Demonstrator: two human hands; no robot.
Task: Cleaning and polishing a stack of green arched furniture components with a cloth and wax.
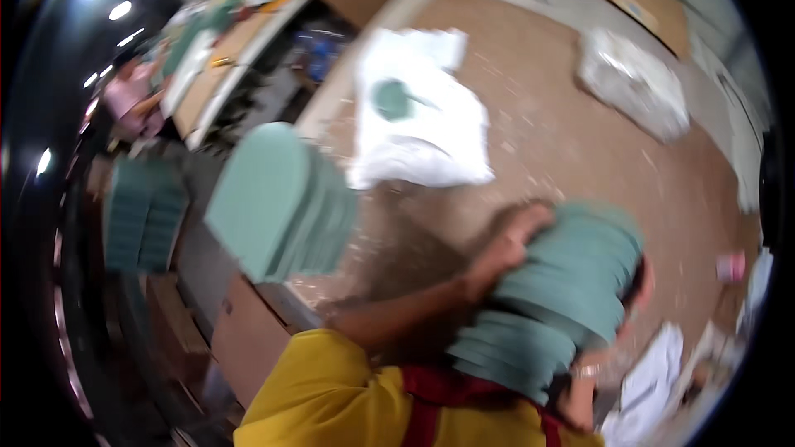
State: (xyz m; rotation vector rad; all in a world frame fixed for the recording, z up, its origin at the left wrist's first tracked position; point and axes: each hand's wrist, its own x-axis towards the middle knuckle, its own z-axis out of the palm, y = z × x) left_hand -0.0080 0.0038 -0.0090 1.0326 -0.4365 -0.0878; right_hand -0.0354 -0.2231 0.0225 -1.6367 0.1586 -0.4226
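Observation:
Against my body I hold a thick stack of green rounded pieces point(571, 269), smeared by motion, between both hands. My left hand point(523, 232) presses on the stack's left side, its fingers closed against it. On the right side my right hand point(642, 283) grips the same stack, mostly hidden behind it. At the table's left edge stands another stack of flat green pieces with a rounded end point(269, 190). A white plastic sack point(422, 145) with a green print lies on the brown tabletop point(530, 124), beyond my hands.
A clear plastic bundle point(633, 83) and a cardboard sheet point(633, 0) lie at the far right. White cloth or plastic point(650, 385) is near right, with a small pink item point(730, 266) beyond. More green stacks point(145, 215) stand at left. Another person point(137, 95) works at a far table.

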